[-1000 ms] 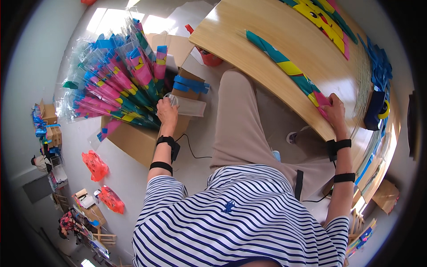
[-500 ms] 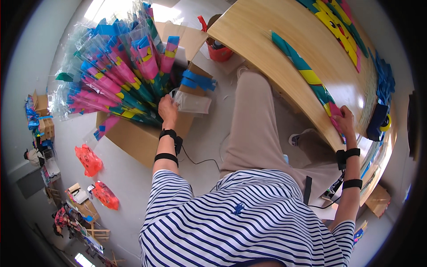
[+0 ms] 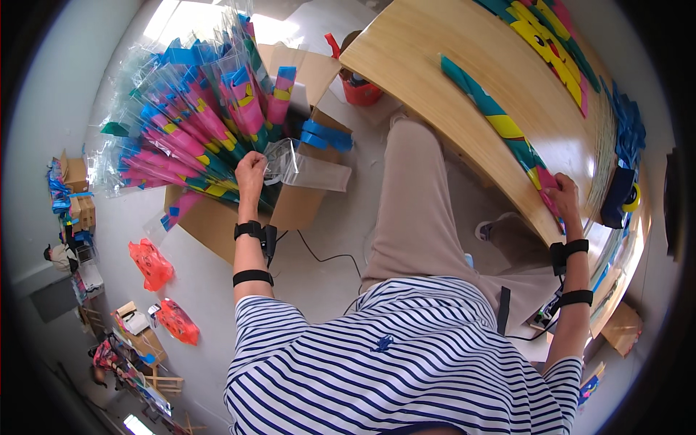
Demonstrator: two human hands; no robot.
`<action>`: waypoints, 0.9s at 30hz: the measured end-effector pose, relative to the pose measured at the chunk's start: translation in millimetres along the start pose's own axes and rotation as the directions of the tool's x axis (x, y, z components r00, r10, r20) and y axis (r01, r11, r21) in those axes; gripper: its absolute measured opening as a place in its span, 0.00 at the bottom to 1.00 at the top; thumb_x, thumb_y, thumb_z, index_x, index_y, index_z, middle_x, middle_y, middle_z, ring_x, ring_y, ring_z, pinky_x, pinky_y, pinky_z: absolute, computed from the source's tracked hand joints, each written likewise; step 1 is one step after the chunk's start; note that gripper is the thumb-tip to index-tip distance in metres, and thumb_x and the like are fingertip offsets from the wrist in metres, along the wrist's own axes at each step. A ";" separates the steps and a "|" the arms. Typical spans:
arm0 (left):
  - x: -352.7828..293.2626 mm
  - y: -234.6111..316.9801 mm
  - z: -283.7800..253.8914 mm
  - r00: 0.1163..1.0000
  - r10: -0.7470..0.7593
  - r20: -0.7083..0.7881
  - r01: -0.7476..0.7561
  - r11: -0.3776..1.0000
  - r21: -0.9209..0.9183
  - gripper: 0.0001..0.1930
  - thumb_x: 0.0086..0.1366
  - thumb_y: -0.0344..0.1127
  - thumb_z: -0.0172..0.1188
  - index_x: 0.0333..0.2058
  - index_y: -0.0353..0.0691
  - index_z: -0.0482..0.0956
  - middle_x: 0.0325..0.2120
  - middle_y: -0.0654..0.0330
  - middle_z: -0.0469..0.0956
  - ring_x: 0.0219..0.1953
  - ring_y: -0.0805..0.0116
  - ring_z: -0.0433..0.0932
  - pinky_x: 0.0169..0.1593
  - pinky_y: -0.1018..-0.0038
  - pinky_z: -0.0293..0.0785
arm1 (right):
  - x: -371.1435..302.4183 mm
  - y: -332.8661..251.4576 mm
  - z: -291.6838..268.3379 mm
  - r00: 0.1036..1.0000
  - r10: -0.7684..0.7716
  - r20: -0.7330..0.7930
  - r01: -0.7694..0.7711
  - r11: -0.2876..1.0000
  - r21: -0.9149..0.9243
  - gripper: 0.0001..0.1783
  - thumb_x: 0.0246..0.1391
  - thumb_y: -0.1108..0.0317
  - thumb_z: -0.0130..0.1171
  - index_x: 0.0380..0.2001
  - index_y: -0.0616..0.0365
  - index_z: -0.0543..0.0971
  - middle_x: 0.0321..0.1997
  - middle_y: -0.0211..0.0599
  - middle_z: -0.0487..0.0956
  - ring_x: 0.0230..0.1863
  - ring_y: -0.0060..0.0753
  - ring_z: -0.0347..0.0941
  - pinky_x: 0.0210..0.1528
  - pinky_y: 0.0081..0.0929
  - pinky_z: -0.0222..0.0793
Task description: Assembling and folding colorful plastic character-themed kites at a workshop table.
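Observation:
My left hand (image 3: 250,174) is closed at the edge of a clear plastic bag (image 3: 319,172), which hangs over the rim of a cardboard box (image 3: 296,209). Bagged, rolled sheets (image 3: 185,138) in pink, yellow, green and blue fan out of that box, just beyond the hand. On the wooden table (image 3: 413,43), a similar rolled sheet (image 3: 505,125) lies without a visible bag. Its near pink end is gripped in my right hand (image 3: 564,196), at the table's edge.
Blue strips (image 3: 325,136) hang on the box's right side. Beyond my right hand are thin rods (image 3: 603,156) and a tape roll (image 3: 629,198). A yellow printed sheet (image 3: 547,43) lies at the table's far end. Red plastic bags (image 3: 151,264) rest on the floor at left.
My left hand has moved left, and more of the clear plastic shows beside its fingers. My right hand stays on the end of the rolled sheet.

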State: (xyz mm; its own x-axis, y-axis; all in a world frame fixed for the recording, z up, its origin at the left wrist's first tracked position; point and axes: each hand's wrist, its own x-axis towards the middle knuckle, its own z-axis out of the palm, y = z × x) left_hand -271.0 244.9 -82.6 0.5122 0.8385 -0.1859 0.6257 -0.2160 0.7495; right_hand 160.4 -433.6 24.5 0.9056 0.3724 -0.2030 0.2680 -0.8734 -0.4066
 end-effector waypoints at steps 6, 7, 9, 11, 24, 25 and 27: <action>20.2 142.2 -54.4 0.956 0.252 0.151 -0.181 0.910 -0.374 0.04 0.70 0.27 0.59 0.33 0.37 0.79 0.28 0.68 0.78 0.28 0.82 0.69 0.34 0.81 0.65 | -3.8 21.2 14.6 0.986 -0.119 -0.120 0.129 0.988 0.083 0.14 0.40 0.74 0.69 0.32 0.65 0.78 0.27 0.36 0.74 0.32 0.29 0.70 0.37 0.32 0.68; 15.9 176.2 -55.4 0.948 0.269 0.170 -0.180 0.894 -0.409 0.04 0.71 0.26 0.59 0.34 0.36 0.79 0.30 0.67 0.81 0.28 0.82 0.69 0.34 0.82 0.64 | -5.1 17.8 10.9 0.993 -0.092 -0.072 0.098 0.992 0.081 0.13 0.40 0.74 0.68 0.32 0.65 0.79 0.27 0.35 0.75 0.31 0.29 0.70 0.37 0.31 0.69; 14.4 229.4 -53.4 0.909 0.380 0.174 -0.284 0.867 -0.409 0.04 0.71 0.26 0.58 0.34 0.36 0.80 0.31 0.66 0.82 0.30 0.83 0.69 0.35 0.83 0.65 | -8.0 9.0 2.4 1.000 -0.001 0.029 -0.003 0.988 0.154 0.11 0.42 0.76 0.67 0.33 0.64 0.80 0.28 0.32 0.78 0.31 0.27 0.72 0.37 0.29 0.70; 0.2 300.8 -41.0 0.872 0.437 0.220 -0.326 0.853 -0.407 0.05 0.72 0.25 0.58 0.35 0.35 0.80 0.32 0.65 0.82 0.32 0.81 0.72 0.39 0.82 0.69 | -16.4 5.2 -12.0 0.981 0.132 0.144 -0.169 0.944 0.284 0.10 0.45 0.77 0.66 0.34 0.63 0.82 0.31 0.30 0.81 0.30 0.24 0.74 0.38 0.26 0.71; -93.1 502.0 150.5 0.376 0.788 0.487 -0.633 0.602 -0.486 0.04 0.71 0.26 0.58 0.36 0.33 0.80 0.32 0.62 0.84 0.39 0.76 0.80 0.47 0.77 0.75 | -44.0 -143.5 -127.3 0.935 -0.317 -0.156 0.246 0.265 0.933 0.19 0.52 0.74 0.70 0.49 0.63 0.86 0.68 0.38 0.73 0.67 0.32 0.68 0.73 0.29 0.55; -106.5 499.3 172.8 0.379 0.795 0.474 -0.713 0.577 -0.398 0.03 0.68 0.26 0.59 0.36 0.34 0.79 0.29 0.62 0.82 0.35 0.75 0.79 0.43 0.74 0.74 | -39.0 -151.5 -124.7 0.912 -0.374 -0.171 0.280 0.260 0.924 0.17 0.53 0.74 0.70 0.47 0.62 0.87 0.70 0.39 0.71 0.69 0.34 0.65 0.75 0.30 0.50; -121.7 481.7 219.8 0.332 0.851 0.407 -0.800 0.482 -0.357 0.05 0.67 0.29 0.62 0.37 0.33 0.78 0.29 0.50 0.80 0.33 0.58 0.80 0.40 0.67 0.75 | -33.8 -146.6 -107.8 0.938 -0.332 -0.102 0.199 0.274 0.941 0.20 0.54 0.75 0.69 0.51 0.65 0.85 0.68 0.38 0.74 0.62 0.30 0.72 0.67 0.28 0.63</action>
State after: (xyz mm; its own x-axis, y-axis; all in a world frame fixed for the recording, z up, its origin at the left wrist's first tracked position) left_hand 97.4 -71.1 161.4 0.9418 -0.1090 0.3181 -0.3180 -0.5960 0.7374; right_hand 125.9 -351.9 186.9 0.7936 0.6074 0.0356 -0.0552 0.1302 -0.9899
